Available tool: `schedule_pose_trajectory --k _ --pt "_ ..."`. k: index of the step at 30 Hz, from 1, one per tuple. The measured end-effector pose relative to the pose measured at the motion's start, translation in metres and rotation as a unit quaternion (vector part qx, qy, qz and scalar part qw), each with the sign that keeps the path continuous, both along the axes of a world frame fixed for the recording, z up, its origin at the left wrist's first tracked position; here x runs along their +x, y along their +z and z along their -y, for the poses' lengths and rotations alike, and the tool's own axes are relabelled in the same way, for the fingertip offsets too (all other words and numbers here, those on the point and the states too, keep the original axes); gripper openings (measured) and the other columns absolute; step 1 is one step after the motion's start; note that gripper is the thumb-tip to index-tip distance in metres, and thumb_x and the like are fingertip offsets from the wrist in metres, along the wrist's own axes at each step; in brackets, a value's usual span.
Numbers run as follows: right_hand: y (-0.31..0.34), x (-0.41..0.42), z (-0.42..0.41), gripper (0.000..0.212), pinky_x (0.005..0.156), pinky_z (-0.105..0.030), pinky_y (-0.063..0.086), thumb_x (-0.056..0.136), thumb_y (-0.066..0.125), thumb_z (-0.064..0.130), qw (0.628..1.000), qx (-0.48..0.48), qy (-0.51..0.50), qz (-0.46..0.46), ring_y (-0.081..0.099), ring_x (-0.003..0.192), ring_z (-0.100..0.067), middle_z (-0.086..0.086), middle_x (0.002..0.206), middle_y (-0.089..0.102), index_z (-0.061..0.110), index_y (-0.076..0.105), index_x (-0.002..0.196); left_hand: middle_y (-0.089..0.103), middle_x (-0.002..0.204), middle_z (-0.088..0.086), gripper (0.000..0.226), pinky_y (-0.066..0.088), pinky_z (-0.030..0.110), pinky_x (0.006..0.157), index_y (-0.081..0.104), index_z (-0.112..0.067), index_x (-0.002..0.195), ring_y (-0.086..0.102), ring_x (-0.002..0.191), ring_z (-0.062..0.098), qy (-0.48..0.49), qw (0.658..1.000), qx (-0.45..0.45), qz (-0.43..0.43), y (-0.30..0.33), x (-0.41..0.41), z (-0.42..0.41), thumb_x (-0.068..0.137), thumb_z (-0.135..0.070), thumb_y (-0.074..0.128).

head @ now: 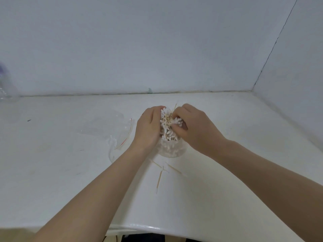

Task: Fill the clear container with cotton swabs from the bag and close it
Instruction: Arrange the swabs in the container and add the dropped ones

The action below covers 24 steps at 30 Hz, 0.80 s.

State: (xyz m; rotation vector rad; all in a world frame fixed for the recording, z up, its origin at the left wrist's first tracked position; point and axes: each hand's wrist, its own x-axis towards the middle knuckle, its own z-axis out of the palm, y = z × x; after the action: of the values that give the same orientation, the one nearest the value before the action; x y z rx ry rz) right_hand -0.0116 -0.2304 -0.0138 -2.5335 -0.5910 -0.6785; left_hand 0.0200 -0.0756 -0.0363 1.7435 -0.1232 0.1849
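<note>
A clear round container (172, 151) stands on the white table (52, 172), packed with cotton swabs. A bundle of cotton swabs (168, 124) with wooden sticks pokes out of its top. My left hand (148, 128) cups the bundle from the left, fingers curled round it. My right hand (190, 126) grips the bundle from the right, fingertips pressed into the swabs. The empty clear zip bag (108, 130) with a red seal line lies flat to the left. Several loose swabs (161, 173) lie on the table in front of the container. No lid is visible.
A clear plastic bottle (7, 84) stands at the far left edge against the wall. The wall runs along the back and turns at the right corner. The table's front edge curves below my forearms.
</note>
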Motion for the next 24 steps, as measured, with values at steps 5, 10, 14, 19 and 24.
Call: schedule_pose_trajectory --k 5,10,14,19,24 --pt "0.005 -0.003 0.01 0.007 0.067 -0.018 0.042 0.092 0.069 0.019 0.998 0.043 0.004 -0.038 0.054 0.069 -0.007 0.005 0.086 0.06 0.015 0.07 0.097 0.058 0.133 -0.005 0.036 0.034 0.017 0.104 0.066 -0.025 0.13 0.049 0.123 0.003 -0.017 0.997 0.073 0.023 0.007 -0.005 -0.008 0.111 -0.027 0.036" --pt "0.015 -0.005 0.017 0.005 0.073 -0.025 0.05 0.092 0.066 0.019 0.994 0.079 -0.025 -0.073 0.06 0.073 -0.007 0.009 0.083 0.063 0.021 0.07 0.095 0.052 0.131 -0.012 0.029 0.032 0.012 0.101 0.063 -0.033 0.132 0.045 0.126 0.004 -0.063 0.984 0.136 0.093 0.007 -0.002 -0.017 0.104 -0.033 0.058" --pt "0.025 0.0 0.022 0.013 0.07 -0.031 0.058 0.09 0.063 0.01 0.984 0.142 -0.059 -0.094 0.067 0.064 -0.01 0.005 0.07 0.067 0.018 0.07 0.083 0.057 0.117 -0.008 0.021 0.032 0.006 0.093 0.071 -0.025 0.115 0.046 0.118 0.011 -0.087 0.959 0.241 0.124 0.011 0.007 -0.022 0.094 -0.023 0.069" --pt "0.046 0.007 0.028 0.007 0.056 -0.009 0.047 0.091 0.064 0.008 0.97 0.199 -0.077 -0.117 0.065 0.054 -0.003 -0.001 0.07 0.069 0.013 0.069 0.088 0.06 0.098 -0.006 0.014 0.041 0.014 0.08 0.06 -0.026 0.095 0.053 0.089 0.002 -0.075 0.954 0.227 0.178 0.015 0.006 -0.024 0.092 -0.02 0.072" --pt "0.071 0.008 0.033 0.004 0.059 -0.013 0.05 0.089 0.067 0.007 0.968 0.193 -0.063 -0.149 0.066 0.052 -0.007 -0.004 0.07 0.071 0.01 0.07 0.089 0.06 0.096 -0.005 0.011 0.039 0.009 0.077 0.058 -0.017 0.097 0.052 0.089 0.005 -0.051 0.956 0.211 0.198 0.015 -0.001 -0.027 0.096 -0.018 0.069"
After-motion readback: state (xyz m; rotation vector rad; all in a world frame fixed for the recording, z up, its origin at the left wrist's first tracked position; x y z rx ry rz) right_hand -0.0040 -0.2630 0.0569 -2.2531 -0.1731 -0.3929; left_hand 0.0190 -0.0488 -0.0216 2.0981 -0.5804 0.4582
